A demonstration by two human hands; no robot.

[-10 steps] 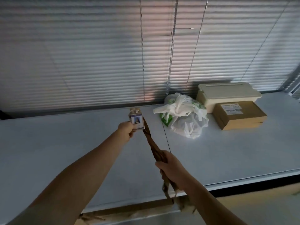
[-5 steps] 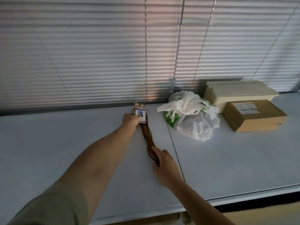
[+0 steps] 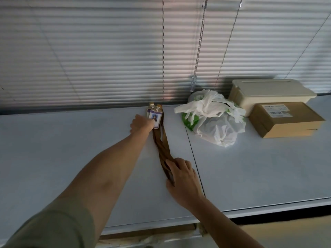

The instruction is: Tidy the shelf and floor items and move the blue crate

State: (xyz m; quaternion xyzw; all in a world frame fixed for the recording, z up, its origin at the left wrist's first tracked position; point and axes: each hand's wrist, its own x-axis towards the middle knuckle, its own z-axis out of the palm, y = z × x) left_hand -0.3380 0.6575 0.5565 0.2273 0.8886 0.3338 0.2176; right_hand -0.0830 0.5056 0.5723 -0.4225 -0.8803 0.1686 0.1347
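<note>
Two ID badges (image 3: 155, 116) lie flat on the white shelf top (image 3: 71, 149), close to the window blinds. Their brown lanyard straps (image 3: 160, 140) run from the badges toward me along the surface. My left hand (image 3: 141, 123) reaches far forward and pinches the near left corner of the badges. My right hand (image 3: 181, 176) lies palm down over the near end of the straps, which pass between thumb and fingers and under the palm. No blue crate is in view.
A crumpled white and green plastic bag (image 3: 212, 119) sits just right of the badges. Behind it stand a cream lidded plastic box (image 3: 270, 92) and a brown cardboard box (image 3: 284, 120). Blind cords (image 3: 197, 51) hang down above the bag. The shelf's front edge runs below my right wrist.
The badges and lanyard were held up in the air, stretched between both hands. They have come down flat on the shelf top, pushed farther back toward the blinds, and my right hand has flattened over the straps.
</note>
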